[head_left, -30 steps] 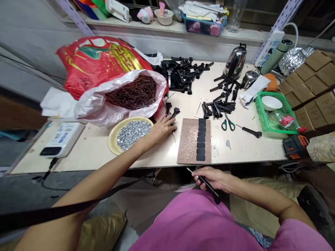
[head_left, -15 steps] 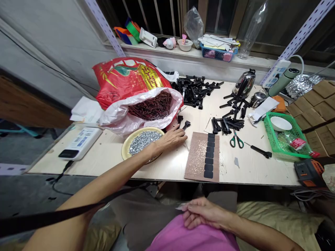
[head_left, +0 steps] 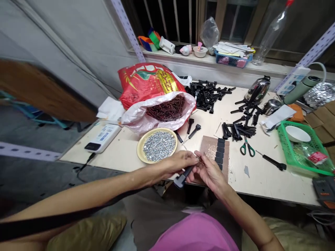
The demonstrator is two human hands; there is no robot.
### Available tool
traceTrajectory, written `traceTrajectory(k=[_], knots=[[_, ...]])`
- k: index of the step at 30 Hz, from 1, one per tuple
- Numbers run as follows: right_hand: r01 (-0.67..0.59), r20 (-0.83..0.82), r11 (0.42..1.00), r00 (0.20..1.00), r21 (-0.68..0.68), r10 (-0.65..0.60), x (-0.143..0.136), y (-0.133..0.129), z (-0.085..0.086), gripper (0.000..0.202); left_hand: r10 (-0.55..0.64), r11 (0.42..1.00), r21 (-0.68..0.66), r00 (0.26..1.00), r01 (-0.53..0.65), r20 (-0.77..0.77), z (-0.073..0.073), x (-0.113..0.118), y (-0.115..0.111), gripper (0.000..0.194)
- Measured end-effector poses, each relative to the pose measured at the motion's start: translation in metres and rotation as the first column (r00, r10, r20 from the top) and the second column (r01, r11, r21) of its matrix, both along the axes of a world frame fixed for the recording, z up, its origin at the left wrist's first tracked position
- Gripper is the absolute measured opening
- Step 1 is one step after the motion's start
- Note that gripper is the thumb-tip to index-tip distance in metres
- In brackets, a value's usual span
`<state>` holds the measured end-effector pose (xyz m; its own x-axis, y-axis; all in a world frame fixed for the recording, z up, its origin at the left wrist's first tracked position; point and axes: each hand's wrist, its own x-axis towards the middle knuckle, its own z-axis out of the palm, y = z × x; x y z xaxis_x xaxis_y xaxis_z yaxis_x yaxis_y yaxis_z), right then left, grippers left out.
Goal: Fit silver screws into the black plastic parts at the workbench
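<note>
Over the table's front edge, my left hand (head_left: 180, 162) is closed around a black plastic handle (head_left: 181, 180), its broad end sticking out toward me. My right hand (head_left: 209, 172) meets it fingertip to fingertip, pinching at the handle's other end; what it grips is too small to make out. Beside my left forearm is a cream dish (head_left: 139, 153) heaped with small shiny metal pieces (head_left: 159, 144). Two similar black handles (head_left: 194, 131) lie behind my hands. A brown board (head_left: 208, 143) with a column of black pads (head_left: 220, 150) is partly hidden by my right hand.
A red bag (head_left: 146, 82) full of brown rods (head_left: 167, 108) lies open behind the dish. Piles of black handles (head_left: 206, 94) sit at the back. Scissors (head_left: 247, 148), a green basket (head_left: 284, 148) and a steel jug (head_left: 258, 89) stand right; a white power box (head_left: 103, 138) left.
My left hand has come back from beside the bag with a black handle. My right hand has risen from my lap to meet it. The view has shifted left.
</note>
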<state>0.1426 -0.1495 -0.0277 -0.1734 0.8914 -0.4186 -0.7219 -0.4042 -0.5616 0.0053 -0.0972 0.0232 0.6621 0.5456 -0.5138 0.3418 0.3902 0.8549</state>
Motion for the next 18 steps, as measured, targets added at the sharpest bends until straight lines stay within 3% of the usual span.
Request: traceTrajectory(k=[3,5,7,8,9,10,11,12,15,18], knots=[[-0.164,0.046,0.985,0.986,0.049,0.162,-0.008,-0.002,-0.009,0.038,0.142,0.973,-0.2,0.982,-0.115,0.128,-0.011,0.0,-0.023,0.055],[-0.114,0.099,0.993,0.989,0.014,0.112,-0.008,0.001,-0.009,0.04,0.155,0.973,-0.192,0.979,-0.128,0.131,-0.017,-0.007,-0.02,0.057],[0.026,0.182,1.0,0.983,-0.006,-0.024,-0.003,0.009,-0.002,0.046,0.149,0.989,0.018,0.989,-0.149,0.022,-0.023,-0.023,-0.002,0.055],[0.072,0.224,0.997,0.972,0.002,-0.071,0.001,0.014,0.003,0.048,0.184,0.961,0.223,0.98,-0.163,-0.074,-0.028,-0.034,0.011,0.051],[0.088,0.264,0.996,0.96,0.019,-0.09,0.006,0.018,0.01,0.049,0.29,0.856,0.485,0.942,-0.177,-0.168,-0.033,-0.047,0.025,0.043],[0.076,0.301,0.996,0.95,0.04,-0.085,0.01,0.023,0.016,0.049,0.406,0.683,0.716,0.889,-0.142,-0.211,-0.04,-0.061,0.039,0.036],[0.041,0.342,0.997,0.938,0.06,-0.059,0.014,0.026,0.022,0.048,0.486,0.518,0.854,0.84,-0.053,-0.242,-0.048,-0.074,0.052,0.031],[-0.009,0.391,0.997,0.92,0.073,-0.02,0.017,0.028,0.026,0.047,0.518,0.409,0.911,0.807,0.059,-0.284,-0.057,-0.086,0.063,0.029],[-0.146,0.588,0.984,0.807,0.098,0.061,0.02,0.029,0.029,0.04,0.517,0.264,0.917,0.758,0.3,-0.397,-0.081,-0.11,0.08,0.024],[-0.249,0.792,0.952,0.611,0.178,0.012,0.018,0.029,0.023,0.029,0.489,0.202,0.899,0.755,0.39,-0.437,-0.094,-0.115,0.081,0.021]])
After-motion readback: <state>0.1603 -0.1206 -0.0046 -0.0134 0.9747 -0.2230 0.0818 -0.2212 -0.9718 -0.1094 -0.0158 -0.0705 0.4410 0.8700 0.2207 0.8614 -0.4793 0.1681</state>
